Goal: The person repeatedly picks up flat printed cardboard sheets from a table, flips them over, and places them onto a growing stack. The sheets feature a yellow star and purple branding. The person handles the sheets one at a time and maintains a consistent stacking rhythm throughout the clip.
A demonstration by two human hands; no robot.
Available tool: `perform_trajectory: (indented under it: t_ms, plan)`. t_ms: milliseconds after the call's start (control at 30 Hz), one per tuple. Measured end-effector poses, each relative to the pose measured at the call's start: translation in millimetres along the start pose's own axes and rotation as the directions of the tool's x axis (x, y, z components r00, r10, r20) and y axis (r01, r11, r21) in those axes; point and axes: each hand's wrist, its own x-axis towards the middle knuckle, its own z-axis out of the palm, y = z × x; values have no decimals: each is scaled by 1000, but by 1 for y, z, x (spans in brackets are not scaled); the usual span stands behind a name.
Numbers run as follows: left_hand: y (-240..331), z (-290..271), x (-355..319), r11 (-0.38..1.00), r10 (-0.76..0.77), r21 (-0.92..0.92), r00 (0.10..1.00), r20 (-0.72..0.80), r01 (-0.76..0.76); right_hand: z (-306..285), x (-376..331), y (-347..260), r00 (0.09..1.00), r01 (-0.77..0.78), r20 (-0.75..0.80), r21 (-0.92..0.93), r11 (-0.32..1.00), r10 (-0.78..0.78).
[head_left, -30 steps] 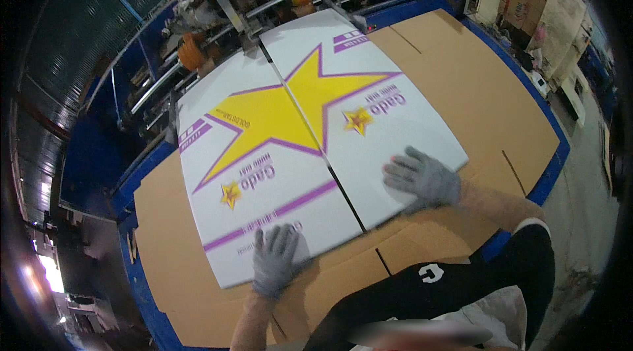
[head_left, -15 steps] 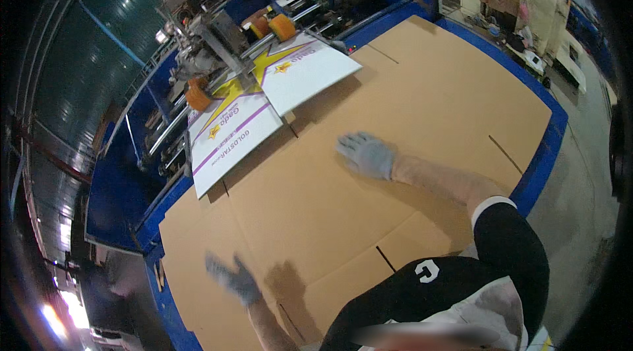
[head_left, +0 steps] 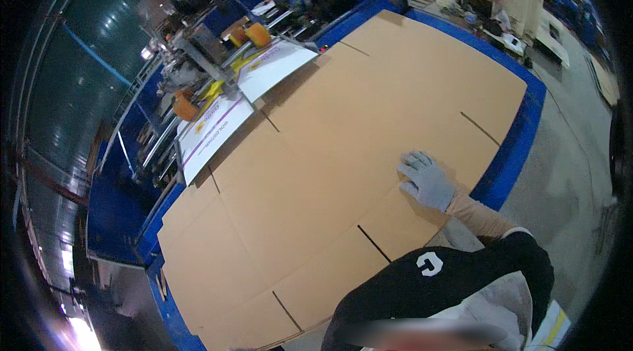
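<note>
Right of centre, the grey-gloved right hand [head_left: 428, 181] rests, grip apart, on a flat brown cardboard sheet [head_left: 330, 153], white panels [head_left: 279, 69] with purple lettering lying upper left; the left hand's grip cannot be told.

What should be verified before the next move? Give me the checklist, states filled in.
1. Right hand clear of the orange rollers: ok, well apart.
2. Right hand's grip open: ok, fingers extended over the brown cardboard; whether they press on it, cannot tell.
3. Left hand's position: cannot tell, no clear view of it.
4. Brown cardboard lying flat: ok, no obvious buckling.
5. Printed white sheet clear of the brown cardboard: not ok, its near part overlaps it in this view.
6. Orange rollers stopped: cannot tell from a still.
</note>
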Motion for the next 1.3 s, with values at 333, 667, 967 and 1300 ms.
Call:
perform_trajectory:
  t_ms: [333,667,967,1300]
  plan:
    - [7,-105,-24,868,-2,-478,965,264,132,9,24,-12,995,61,68,92,994,-68]
    - [110,-68,-153,716,660,-182,738,-138,-674,-1,60,-56,952,-299,272,712,635,143]
    - [119,115,-251,39,619,-5,20,785,-999,-38,206,-84,906,-413,415,910,36,-82]
    - [98,112,-241,56,747,172,156,646,-984,16,178,-98,888,-447,449,793,-413,-99]
